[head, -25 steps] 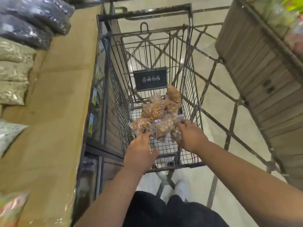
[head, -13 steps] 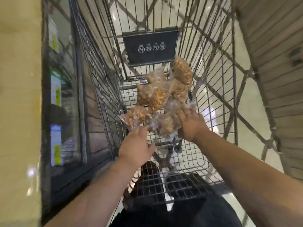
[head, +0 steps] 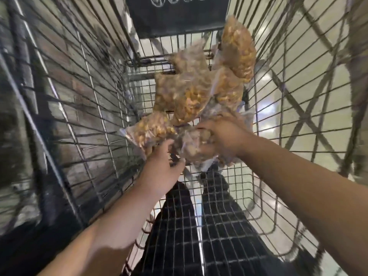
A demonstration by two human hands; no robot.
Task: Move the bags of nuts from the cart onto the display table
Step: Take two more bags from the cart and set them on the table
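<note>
Wire cart (head: 83,120) wall filling the left of the frame, blurry shelf behind it, no display table anywhere in view. Lower centre-left: left hand (head: 162,172) reaching in, fingers loosely curled and touching the lowest bag of nuts (head: 148,132) at left of centre, not clearly clamped on it yet, though blur makes that hard to call. Just right of that: right hand (head: 221,140) curled around a clear bag (head: 196,154) at the near end of the heap, looks like a proper hold. Above, centre to upper right: rest of the pile of nut bags (head: 191,92), leaning toward the cart's far end, topmost bag (head: 239,50) by the black sign (head: 177,18). Looks like the pick-up step, nothing moved out so far. Next up, probably: close the left hand fully, lift both bags clear of the wire sides without snagging plastic, then swing left toward wherever the table is.
</note>
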